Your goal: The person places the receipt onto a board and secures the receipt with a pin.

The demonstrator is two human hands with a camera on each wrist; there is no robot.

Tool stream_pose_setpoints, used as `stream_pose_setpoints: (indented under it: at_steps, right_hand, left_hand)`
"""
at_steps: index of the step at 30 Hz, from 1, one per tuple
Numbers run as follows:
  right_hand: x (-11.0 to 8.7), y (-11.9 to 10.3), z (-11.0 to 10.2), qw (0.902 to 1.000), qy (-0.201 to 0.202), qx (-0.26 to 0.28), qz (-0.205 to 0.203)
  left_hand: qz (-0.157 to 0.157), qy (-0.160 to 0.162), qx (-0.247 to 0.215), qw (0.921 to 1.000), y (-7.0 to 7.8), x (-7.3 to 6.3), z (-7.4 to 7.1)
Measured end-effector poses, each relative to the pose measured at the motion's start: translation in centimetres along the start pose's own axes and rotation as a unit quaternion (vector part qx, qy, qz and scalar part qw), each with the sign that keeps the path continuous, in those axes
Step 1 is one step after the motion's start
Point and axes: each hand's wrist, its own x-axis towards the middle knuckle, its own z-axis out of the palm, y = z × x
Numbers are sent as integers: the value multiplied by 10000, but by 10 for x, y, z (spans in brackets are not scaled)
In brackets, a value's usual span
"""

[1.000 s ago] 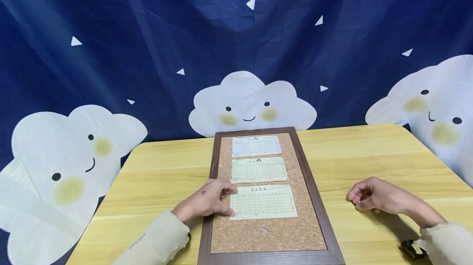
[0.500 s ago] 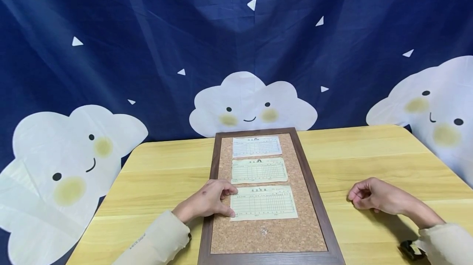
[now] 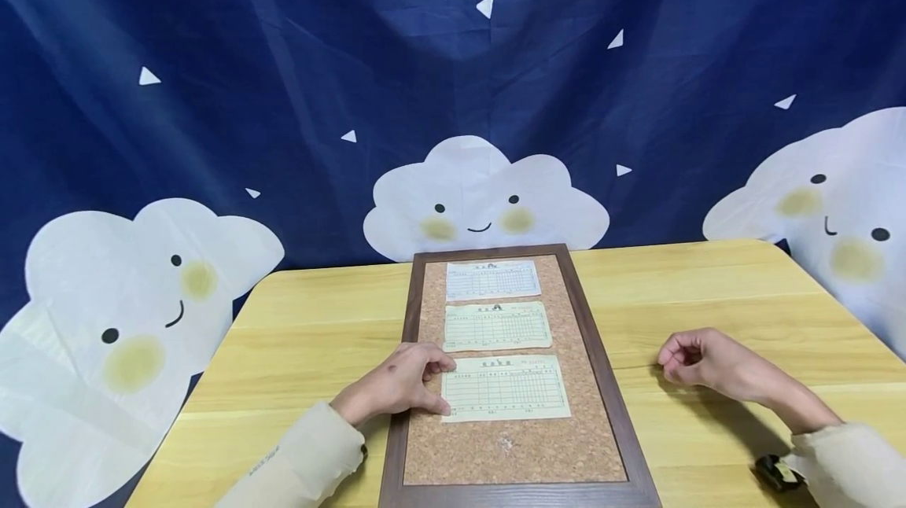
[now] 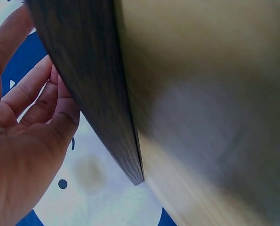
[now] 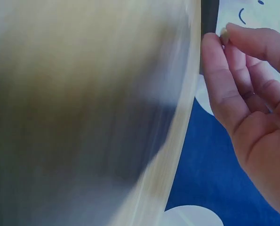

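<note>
My left hand (image 3: 398,382) lies over the left side of a framed cork board (image 3: 517,453). Its index fingertip and thumb tip press the left corners of the lowest paper slip (image 3: 506,390), a pale green printed form lying flat. Above it are another pale green slip (image 3: 495,327) and a white-blue slip (image 3: 488,281), each with a small dark mark at its top. My right hand (image 3: 725,366), held over the table right of the board, pinches a small brass-coloured tack-like piece (image 5: 224,36) between thumb and index fingertip. In the head view the fingers hide this piece.
A light wooden table (image 3: 325,311) carries the board, whose dark brown frame (image 3: 602,351) stands slightly above it. Below the right cuff sits a small black object (image 3: 777,473). Behind the table hangs a dark blue curtain (image 3: 425,60) with white clouds.
My right hand has shifted slightly left and up from the table. The left hand and the slips stay where they were.
</note>
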Motion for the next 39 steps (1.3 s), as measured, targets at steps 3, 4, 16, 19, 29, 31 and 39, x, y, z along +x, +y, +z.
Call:
stream_pose_setpoints:
  at_steps: [3,4,16,19,29,31,39]
  right_hand:
    - [2,-1,1,9999,104,12,-50]
    - [3,-1,2,9999,126,12,-42]
    - [8,-5,3,9994,-40,321,-144]
    - [8,-5,2,9994,-39,320,-122]
    - [12,-10,4,9993,154,214,-256]
    - [13,-11,4,9992,207,175,-277]
    - [16,-13,7,9987,463,89,-167]
  left_hand:
    - [-7,-18,-16,10000,0,0,0]
    - [1,-20,-15,10000,0,0,0]
    - [77,-20,29,10000,-1,0,-1]
    - [57,-36,-2,10000,-1,0,-1]
    - [-8,-68,-33,10000,-1,-1,-1]
    - [-23,-71,-43,10000,0,-1,-1]
    - [-39,-82,-56,9999,-1,-1,-1]
